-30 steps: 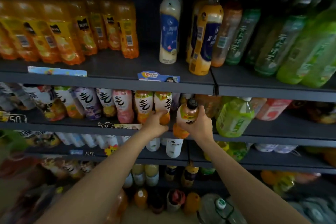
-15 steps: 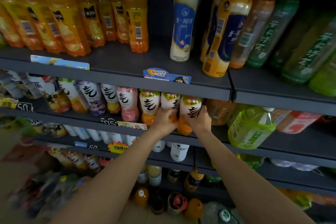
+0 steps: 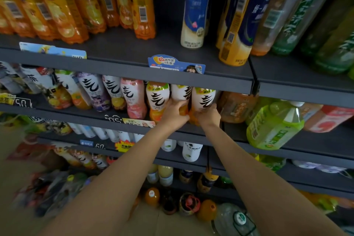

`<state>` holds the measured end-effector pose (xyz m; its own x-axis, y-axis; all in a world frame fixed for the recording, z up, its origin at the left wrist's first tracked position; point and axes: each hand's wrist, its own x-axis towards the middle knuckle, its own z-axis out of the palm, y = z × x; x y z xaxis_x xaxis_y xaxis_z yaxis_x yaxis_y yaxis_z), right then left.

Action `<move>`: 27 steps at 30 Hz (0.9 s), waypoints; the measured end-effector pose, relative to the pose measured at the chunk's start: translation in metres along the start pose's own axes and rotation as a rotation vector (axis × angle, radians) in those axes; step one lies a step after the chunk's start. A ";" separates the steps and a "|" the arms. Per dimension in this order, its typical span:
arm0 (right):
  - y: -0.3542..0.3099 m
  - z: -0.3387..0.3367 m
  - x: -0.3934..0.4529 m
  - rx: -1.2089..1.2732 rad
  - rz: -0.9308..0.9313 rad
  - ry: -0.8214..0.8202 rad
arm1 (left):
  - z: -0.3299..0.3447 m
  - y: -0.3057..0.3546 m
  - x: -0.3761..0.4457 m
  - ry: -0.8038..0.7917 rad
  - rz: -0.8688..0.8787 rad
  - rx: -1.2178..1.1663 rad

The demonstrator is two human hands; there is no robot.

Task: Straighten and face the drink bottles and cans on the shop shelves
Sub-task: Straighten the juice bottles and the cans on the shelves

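Left hand: the left hand (image 3: pixel 175 114), centre of the frame, has its fingers curled round the lower body of a white-labelled bottle (image 3: pixel 181 95) — a grip low down, likely so the bottle can be turned without tipping.
Right hand: the right hand (image 3: pixel 207 116), just beside the left, wraps the base of the neighbouring bottle (image 3: pixel 203 99), whose black brush-stroke label faces out; its grip is closed on that bottle.
Where the bottles are: both stand at the front edge of the second shelf (image 3: pixel 191 133), mid-frame, at the right end of a row of like bottles (image 3: pixel 115 92) running toward the left edge.
Why held so: I judge the two are being pressed side by side and squared to the shelf lip, so the labels line up with the row.
Step in hand: facing the pair; the left-hand bottle's label looks partly turned away, so it may need more twist.
Neighbours: a brown tea bottle (image 3: pixel 235 107) stands just right of the right hand, and a green bottle (image 3: pixel 274 126) further right leans forward — probably next to fix.
Upper shelf: orange juice bottles (image 3: pixel 76 5) at upper left show barcodes, not fronts — still unfaced, I think.
Risk: the shelf above hangs close over the caps, so lifting is cramped.
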<state>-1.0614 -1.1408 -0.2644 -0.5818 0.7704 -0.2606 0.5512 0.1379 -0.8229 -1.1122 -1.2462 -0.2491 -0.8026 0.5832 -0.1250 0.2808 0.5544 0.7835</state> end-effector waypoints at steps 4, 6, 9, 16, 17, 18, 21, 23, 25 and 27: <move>0.016 0.008 -0.001 0.042 0.121 0.057 | 0.007 -0.013 -0.010 -0.034 -0.053 -0.002; 0.021 0.010 0.003 0.076 0.124 0.062 | 0.005 -0.022 -0.014 0.041 -0.104 0.005; 0.024 0.008 0.005 0.087 0.116 0.055 | -0.005 -0.032 -0.017 0.181 -0.168 0.151; 0.033 -0.008 -0.017 0.009 0.061 -0.074 | -0.004 -0.032 -0.018 0.069 -0.164 0.156; 0.032 -0.014 -0.024 -0.013 0.056 -0.084 | 0.000 -0.026 -0.023 0.022 -0.188 0.192; 0.030 -0.020 -0.030 -0.032 0.045 -0.094 | 0.004 -0.017 -0.030 0.001 -0.205 0.237; 0.018 -0.044 -0.063 -0.058 -0.006 -0.155 | 0.021 0.020 -0.058 -0.005 -0.139 0.251; 0.012 -0.071 -0.085 -0.102 -0.084 -0.190 | 0.033 0.051 -0.075 -0.039 -0.019 0.245; 0.009 -0.105 -0.104 -0.153 -0.145 -0.178 | 0.041 0.083 -0.090 -0.118 0.115 0.311; 0.013 -0.146 -0.120 -0.177 -0.160 -0.107 | 0.050 0.116 -0.105 -0.161 0.237 0.355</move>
<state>-0.8971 -1.1401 -0.1699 -0.7246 0.6613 -0.1941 0.5381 0.3667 -0.7590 -0.9691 -1.2135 -0.1760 -0.6100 0.7881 -0.0823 0.6325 0.5468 0.5486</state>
